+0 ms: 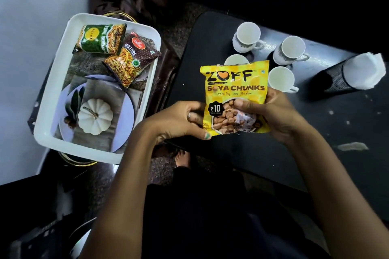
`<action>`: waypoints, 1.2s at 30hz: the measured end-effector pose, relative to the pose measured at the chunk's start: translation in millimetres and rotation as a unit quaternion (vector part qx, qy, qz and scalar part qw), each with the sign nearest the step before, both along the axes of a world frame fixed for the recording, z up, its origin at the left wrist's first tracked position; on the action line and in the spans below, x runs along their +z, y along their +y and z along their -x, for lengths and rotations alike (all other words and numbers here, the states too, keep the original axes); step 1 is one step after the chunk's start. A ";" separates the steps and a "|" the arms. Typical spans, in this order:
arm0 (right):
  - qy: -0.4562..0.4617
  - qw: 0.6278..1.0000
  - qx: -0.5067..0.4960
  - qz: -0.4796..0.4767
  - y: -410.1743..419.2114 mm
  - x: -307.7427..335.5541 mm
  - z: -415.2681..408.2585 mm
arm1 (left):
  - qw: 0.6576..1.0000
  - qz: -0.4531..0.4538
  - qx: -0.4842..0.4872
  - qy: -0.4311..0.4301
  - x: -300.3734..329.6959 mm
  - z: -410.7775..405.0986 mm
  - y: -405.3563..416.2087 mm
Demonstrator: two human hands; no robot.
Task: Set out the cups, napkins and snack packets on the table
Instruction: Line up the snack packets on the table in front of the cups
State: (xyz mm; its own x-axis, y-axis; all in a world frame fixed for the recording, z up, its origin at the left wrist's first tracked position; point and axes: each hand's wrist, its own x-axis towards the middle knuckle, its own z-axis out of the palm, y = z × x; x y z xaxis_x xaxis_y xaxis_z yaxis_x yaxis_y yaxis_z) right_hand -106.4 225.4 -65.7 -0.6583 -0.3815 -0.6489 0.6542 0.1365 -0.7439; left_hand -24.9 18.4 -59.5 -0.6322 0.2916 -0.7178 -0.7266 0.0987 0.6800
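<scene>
1. Item in hand: yellow soya chunks packet point(235, 94), held upright at centre frame, label facing us, long axis running top-to-bottom of the frame.
2. Grip, left hand point(179, 120): we pinch the packet's lower left edge, fingers curled round it.
3. Grip, right hand point(271, 115): we clamp the lower right side, thumb across the printed front, fingers behind.
4. Position relative to grip: both grips sit at the packet's lower half; its top edge rises free above them toward the upper frame.
5. Key relation: the packet hangs over the near left part of the dark worktop point(263, 153), its top edge overlapping one of the four white cups point(281, 79) in our view. We cannot tell how far it is lifted off the surface.
6. Nearer hand: the right lies further over the worktop, so we judge it better placed to set the packet down; bare worktop lies below and to the right of the cups.
7. Napkin holder point(345, 73): black mesh, white napkins inside, at the right edge of the frame, well apart from the packet.
8. Remaining stock: green packet point(99, 38) and Mixture packet point(128, 63) lie in the white tray point(48, 99), left of frame, off the worktop.
9. Judgement: cups and napkins set out; packets under way.
</scene>
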 end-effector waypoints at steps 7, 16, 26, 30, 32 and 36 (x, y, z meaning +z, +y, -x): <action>0.005 1.000 0.018 0.008 -3.6 -6.6 -6.3 | 0.937 -0.022 0.348 0.016 -2.1 8.8 36.2; 0.026 0.998 0.055 0.025 -7.4 -7.6 -4.8 | 0.886 0.063 0.458 0.031 -6.6 29.8 41.4; 0.045 0.998 0.042 0.021 -14.8 -8.1 -9.4 | 0.906 0.158 0.388 0.054 -21.0 13.7 68.5; 0.086 0.993 -0.017 -0.077 -27.3 -8.4 -11.6 | 0.877 0.196 0.427 0.102 -27.8 11.4 78.4; 0.155 0.965 -0.060 -0.203 -36.3 -13.3 -16.5 | 0.869 0.214 0.427 0.130 -29.1 13.3 81.0; 0.205 0.935 -0.102 -0.271 -43.9 -19.9 -22.1 | 0.867 0.232 0.406 0.170 -34.0 16.9 80.4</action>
State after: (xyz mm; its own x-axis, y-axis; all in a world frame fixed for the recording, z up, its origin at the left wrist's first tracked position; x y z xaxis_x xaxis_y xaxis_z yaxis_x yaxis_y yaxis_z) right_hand -84.3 181.5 -85.6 -0.9173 0.0898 -0.3880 0.3826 0.4692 -0.7959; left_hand -41.8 98.9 -93.6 -0.6921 -0.6194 -0.3706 -0.4504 -0.0307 0.8923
